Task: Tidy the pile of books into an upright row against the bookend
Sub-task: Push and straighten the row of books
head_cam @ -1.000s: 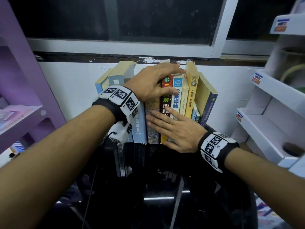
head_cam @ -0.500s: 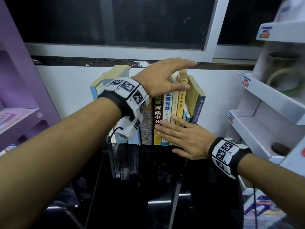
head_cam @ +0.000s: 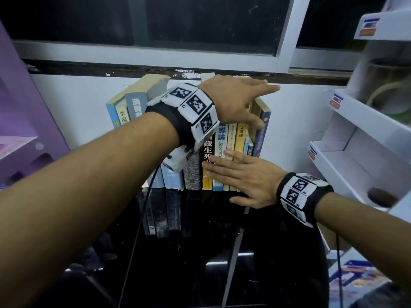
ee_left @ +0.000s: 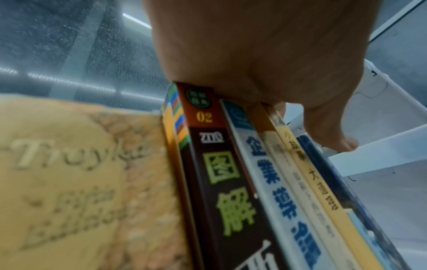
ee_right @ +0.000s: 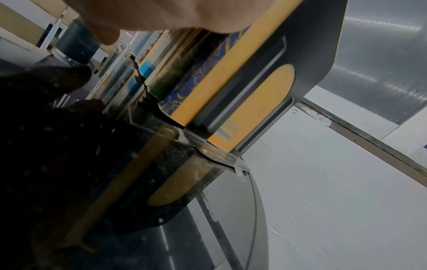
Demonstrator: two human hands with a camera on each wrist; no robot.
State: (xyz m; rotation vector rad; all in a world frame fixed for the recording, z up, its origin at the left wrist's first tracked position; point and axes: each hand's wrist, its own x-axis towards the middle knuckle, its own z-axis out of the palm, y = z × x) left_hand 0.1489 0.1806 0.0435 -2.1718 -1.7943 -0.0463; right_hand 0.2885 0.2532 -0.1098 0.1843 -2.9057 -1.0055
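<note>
A row of books (head_cam: 219, 152) stands spine-out on the black glossy table (head_cam: 200, 263) against the white wall. My left hand (head_cam: 251, 101) lies over the tops at the row's right end, fingers straight, thumb touching the outermost blue book (head_cam: 263, 130). In the left wrist view my palm (ee_left: 265, 54) rests on the top of the brown spine (ee_left: 221, 164) and its neighbours. My right hand (head_cam: 242, 176) presses flat against the lower spines. The right wrist view shows the dark metal bookend (ee_right: 307, 54) against a yellow cover (ee_right: 231, 73). Two books at the left (head_cam: 138, 101) lean right.
A purple shelf unit (head_cam: 22, 107) stands to the left and a white cardboard rack (head_cam: 355, 163) to the right, close to the row's end. A window frame (head_cam: 155, 56) runs above the wall. A cable (head_cam: 144, 218) hangs from my left wrist over the table.
My left hand slid right along the book tops, from the middle to the right end. The right-hand books lean less than before. My right hand stays flat on the spines.
</note>
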